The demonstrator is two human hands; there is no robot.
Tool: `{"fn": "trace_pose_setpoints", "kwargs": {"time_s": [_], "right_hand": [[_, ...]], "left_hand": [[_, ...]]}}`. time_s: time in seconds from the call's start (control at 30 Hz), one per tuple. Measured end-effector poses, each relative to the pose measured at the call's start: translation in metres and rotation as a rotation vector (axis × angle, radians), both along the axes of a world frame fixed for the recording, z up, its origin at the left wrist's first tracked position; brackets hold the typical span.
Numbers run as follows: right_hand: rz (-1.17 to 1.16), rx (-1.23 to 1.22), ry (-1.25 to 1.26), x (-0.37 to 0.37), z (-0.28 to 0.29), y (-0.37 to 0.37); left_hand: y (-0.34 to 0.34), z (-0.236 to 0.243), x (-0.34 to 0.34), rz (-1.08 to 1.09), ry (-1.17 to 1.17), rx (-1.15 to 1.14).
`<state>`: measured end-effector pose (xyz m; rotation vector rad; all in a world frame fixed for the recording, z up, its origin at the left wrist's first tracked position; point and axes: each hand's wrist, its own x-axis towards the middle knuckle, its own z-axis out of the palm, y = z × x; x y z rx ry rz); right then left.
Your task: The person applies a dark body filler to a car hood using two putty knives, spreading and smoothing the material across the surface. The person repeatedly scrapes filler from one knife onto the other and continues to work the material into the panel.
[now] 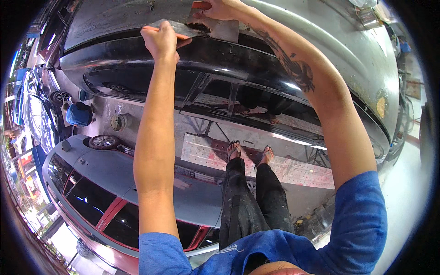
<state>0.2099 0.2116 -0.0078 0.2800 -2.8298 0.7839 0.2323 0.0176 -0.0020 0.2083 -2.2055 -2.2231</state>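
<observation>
My left hand [160, 42] is closed around the orange grip of a flat putty spreader [178, 30], over the edge of a dark car's roof [110, 25]. A clump of dark paste [198, 27] sits by the far end of its grey blade. Beside it, my right hand [221, 9] grips a second orange-edged spreader [201, 5]; a greyish flat blade seems to reach down toward the paste. Both hands are above the roof, close together, and the right fingertips are partly cut off by the upper edge of the picture.
My feet stand on a perforated raised plank [298, 169] beside the black car side [137, 57]. Behind me is a grey and red car [105, 167]. A person in blue [79, 114] crouches at the left near a round container [119, 122]. A metal can [366, 17] rests at the upper right.
</observation>
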Motion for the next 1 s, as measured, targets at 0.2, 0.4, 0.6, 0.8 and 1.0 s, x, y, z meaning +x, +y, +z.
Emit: {"fn": "trace_pose_setpoints", "kwargs": {"time_s": [0.2,0.4,0.6,0.8,1.0], "right_hand": [[-0.108,-0.073,-0.135,-0.01,0.008,0.027],[-0.149,-0.487,-0.031,0.0,0.011,0.082],[-0.373,-0.369,-0.238,0.03,0.027,0.154],[-0.505,-0.755,-0.217,0.089,0.074,0.231],[-0.696,-0.846,-0.152,0.132,0.121,0.358]], "left_hand": [[0.027,0.03,-0.022,-0.058,0.126,0.002],[0.065,0.062,-0.039,-0.136,0.208,0.133],[0.089,0.058,-0.009,-0.193,0.3,0.198],[0.131,0.009,0.063,0.029,0.173,0.246],[0.193,-0.02,0.093,0.098,0.191,0.14]]}}
